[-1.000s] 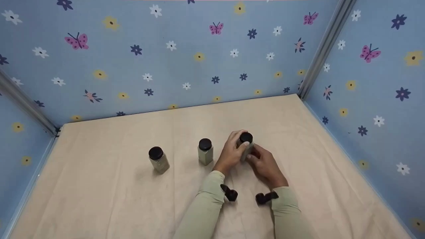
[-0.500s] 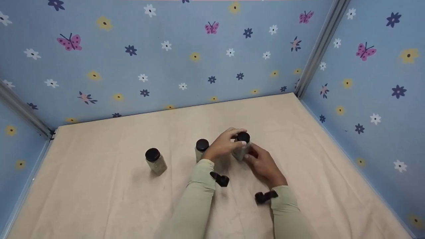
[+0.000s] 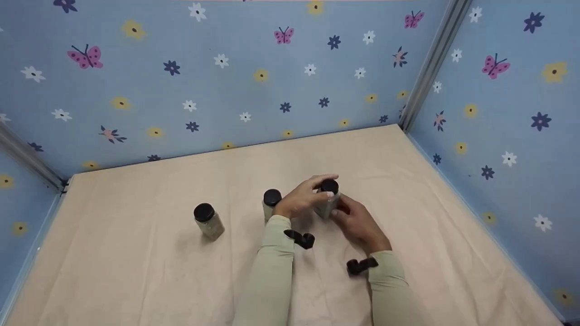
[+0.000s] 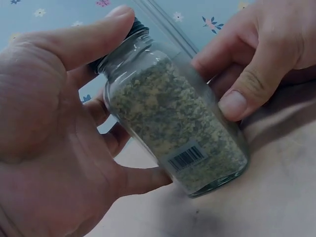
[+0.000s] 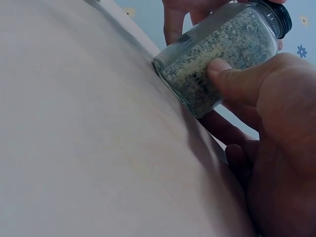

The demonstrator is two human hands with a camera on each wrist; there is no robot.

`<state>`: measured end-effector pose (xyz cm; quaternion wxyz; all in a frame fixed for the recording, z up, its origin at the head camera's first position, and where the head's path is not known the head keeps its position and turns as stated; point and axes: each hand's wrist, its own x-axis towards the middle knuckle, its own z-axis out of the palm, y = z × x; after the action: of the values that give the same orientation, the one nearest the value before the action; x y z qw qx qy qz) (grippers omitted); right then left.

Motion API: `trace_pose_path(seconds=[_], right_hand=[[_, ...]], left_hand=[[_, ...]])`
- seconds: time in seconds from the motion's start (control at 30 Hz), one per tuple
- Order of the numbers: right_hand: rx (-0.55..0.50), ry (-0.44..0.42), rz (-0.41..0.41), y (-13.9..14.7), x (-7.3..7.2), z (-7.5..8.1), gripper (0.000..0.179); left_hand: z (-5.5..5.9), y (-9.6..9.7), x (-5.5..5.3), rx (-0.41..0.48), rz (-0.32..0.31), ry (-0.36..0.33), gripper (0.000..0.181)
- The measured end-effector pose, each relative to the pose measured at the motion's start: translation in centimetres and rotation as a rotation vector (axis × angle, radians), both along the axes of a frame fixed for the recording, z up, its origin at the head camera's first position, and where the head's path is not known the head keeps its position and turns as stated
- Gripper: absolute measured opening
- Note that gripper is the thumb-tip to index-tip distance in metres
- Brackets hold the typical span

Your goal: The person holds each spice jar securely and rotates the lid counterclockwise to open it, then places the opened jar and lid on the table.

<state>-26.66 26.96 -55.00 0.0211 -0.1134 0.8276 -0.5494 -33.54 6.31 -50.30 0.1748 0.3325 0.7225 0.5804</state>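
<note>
On the left of the beige cloth-covered table (image 3: 136, 271) stands a small clear glass jar of greenish herbs with a black cap (image 3: 207, 221), well apart from the hands. A second like jar (image 3: 271, 203) stands just beside the left wrist. The left hand (image 3: 301, 199) curls its fingers loosely around the upper part and black lid of a third herb-filled glass jar (image 3: 327, 203); the thumb lies along the cap, probably to steady or twist it. The right hand (image 3: 358, 224) grips the jar's lower body, thumb pressed to the glass, apparently bracing it. The jar is tilted, its base on or just above the cloth.
</note>
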Motion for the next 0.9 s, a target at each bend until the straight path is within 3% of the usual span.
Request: trace_pose_path(seconds=[0.3,0.63,0.9], right_hand=[[-0.001,0.002,-0.038,-0.3,0.0,0.1,0.049],[0.052,0.07,-0.079,-0.2,0.1,0.0,0.044],[0.064,0.087,-0.098,-0.4,0.1,-0.1,0.04]], left_hand=[[-0.7,0.7,1.0,0.099,0.114,0.036,0.042],[-1.5,2.1,2.4,0.187,0.272,0.09,0.045],[-1.9,3.0,3.2,0.159,0.427,0.117,0.046]])
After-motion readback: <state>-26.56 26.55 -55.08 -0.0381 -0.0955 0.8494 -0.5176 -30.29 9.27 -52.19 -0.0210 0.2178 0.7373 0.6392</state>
